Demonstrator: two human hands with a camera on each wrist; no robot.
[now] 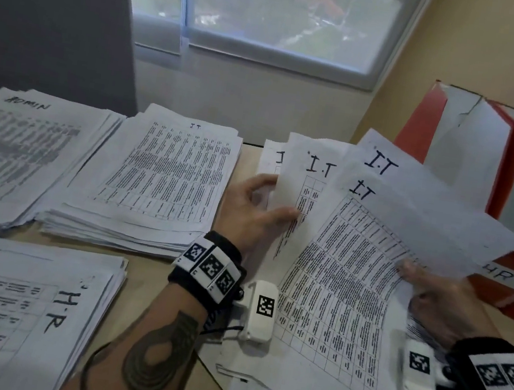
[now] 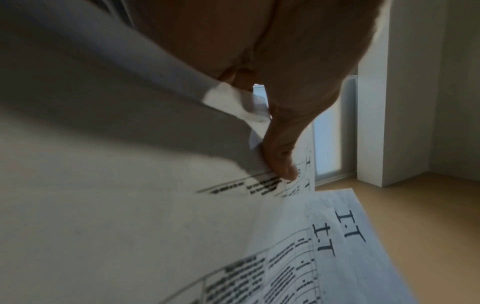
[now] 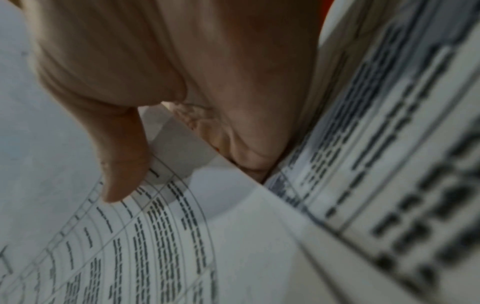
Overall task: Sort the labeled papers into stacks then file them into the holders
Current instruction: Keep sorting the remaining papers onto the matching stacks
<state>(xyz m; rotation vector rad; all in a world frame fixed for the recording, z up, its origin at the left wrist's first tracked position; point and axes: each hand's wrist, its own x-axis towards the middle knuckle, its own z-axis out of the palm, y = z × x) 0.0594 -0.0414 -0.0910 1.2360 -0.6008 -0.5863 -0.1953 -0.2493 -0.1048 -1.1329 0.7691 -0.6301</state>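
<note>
papers (image 1: 340,282) marked i.t, fanned out

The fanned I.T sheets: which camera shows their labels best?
The head view: four handwritten labels on the fanned I.T sheets read clearly, with left hand and right hand holding them. Left wrist shows three labels sideways. Right wrist shows only blurred print.

A wide window (image 1: 274,15) with a pale frame looks out on blurred greenery (daylight is dim). Tan wall (image 1: 450,56) stands right, dark panel (image 1: 52,17) left, above a light-brown desk (image 1: 251,157).
</note>
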